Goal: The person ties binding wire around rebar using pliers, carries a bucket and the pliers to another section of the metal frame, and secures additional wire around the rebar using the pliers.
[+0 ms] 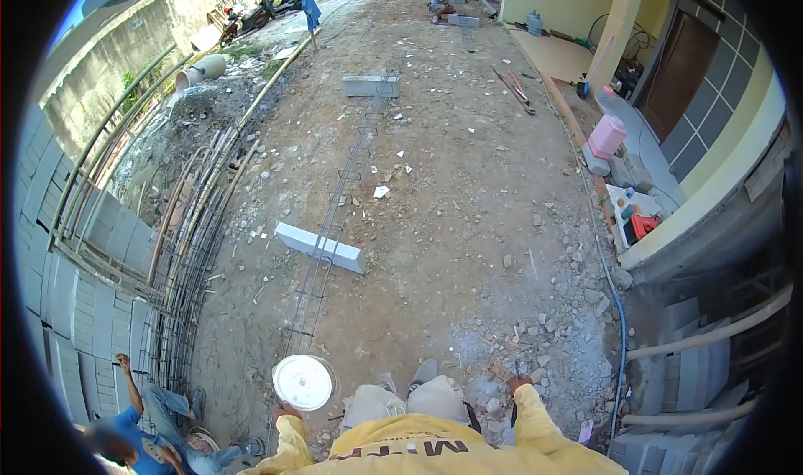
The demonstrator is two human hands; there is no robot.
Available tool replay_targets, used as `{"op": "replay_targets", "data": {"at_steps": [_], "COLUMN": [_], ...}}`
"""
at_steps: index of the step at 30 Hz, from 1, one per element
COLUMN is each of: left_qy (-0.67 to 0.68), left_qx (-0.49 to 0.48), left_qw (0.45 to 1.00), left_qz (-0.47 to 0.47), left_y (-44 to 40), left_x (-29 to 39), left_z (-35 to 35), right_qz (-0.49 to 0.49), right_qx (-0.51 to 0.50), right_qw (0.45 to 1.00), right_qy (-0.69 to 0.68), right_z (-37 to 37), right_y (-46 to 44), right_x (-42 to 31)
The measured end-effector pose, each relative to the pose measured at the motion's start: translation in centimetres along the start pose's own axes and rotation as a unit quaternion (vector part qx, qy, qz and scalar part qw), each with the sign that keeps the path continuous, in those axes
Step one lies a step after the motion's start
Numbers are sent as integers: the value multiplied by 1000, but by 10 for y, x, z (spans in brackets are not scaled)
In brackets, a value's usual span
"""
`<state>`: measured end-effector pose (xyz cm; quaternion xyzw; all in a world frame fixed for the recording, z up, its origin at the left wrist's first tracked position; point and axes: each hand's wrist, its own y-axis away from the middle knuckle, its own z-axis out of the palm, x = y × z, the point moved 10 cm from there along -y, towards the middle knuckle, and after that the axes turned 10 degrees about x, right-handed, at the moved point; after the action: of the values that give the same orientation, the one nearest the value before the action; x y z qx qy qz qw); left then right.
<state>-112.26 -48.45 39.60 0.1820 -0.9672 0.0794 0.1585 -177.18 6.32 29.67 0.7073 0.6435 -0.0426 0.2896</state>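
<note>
My left hand is beside the lower edge of a round white bucket or lid; its fingers are too small to make out. On the right, my right hand is low over the rubble, with a thin dark object hanging just below it that I cannot identify. A long rebar cage runs up the ground from near the bucket. It lies across a pale block and a farther grey block.
At lower left a person in blue sits by stacked blocks and rebar bundles. People crouch far ahead. Long-handled cutters lie on the ground; a blue hose and pink jerrycan are right.
</note>
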Motion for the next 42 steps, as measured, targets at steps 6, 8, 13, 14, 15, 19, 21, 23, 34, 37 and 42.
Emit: {"op": "replay_targets", "data": {"at_steps": [6, 8, 13, 14, 15, 19, 21, 23, 34, 37, 42], "left_qy": [-56, -3, -35, -55, -73, -12, -45, -32, 27, -12, -58], "left_qx": [44, -80, -132, -137, -141, -85, -157, -171, -185, -205, -145], "left_qw": [997, 996, 989, 987, 986, 995, 984, 984, 982, 978, 986], "left_qz": [0, -36, -64, -57, -52, -50, -65, -49, -14, -43, -64], "left_y": [13, 27, 21, 19, 16, -3, -3, -23, -23, -14, -6], "left_x": [117, 187, 245, 267, 291, 387, 441, 489, 692, 706, 733], "left_z": [18, 10, 112, 124, 137, 190, 192, 224, 287, 308, 297], "right_qz": [46, 30, 95, 120, 127, 97, 70, 35, 145, 132, 126], "right_qx": [-12, -19, -94, -95, -122, -223, -245, -261, -184, -202, -256], "right_qw": [955, 948, 957, 973, 983, 962, 955, 949, 969, 968, 957], "right_qy": [-293, -317, -257, -173, -46, 121, 151, 173, -77, -74, -59], "right_z": [-120, -126, -48, -23, 49, 54, 40, 29, -6, 7, 45], "right_y": [-131, -143, -151, -152, -184, -171, -175, -187, -402, -474, -563], "right_x": [-244, -276, -236, -199, -96, -132, -149, -173, -412, -509, -598]}}
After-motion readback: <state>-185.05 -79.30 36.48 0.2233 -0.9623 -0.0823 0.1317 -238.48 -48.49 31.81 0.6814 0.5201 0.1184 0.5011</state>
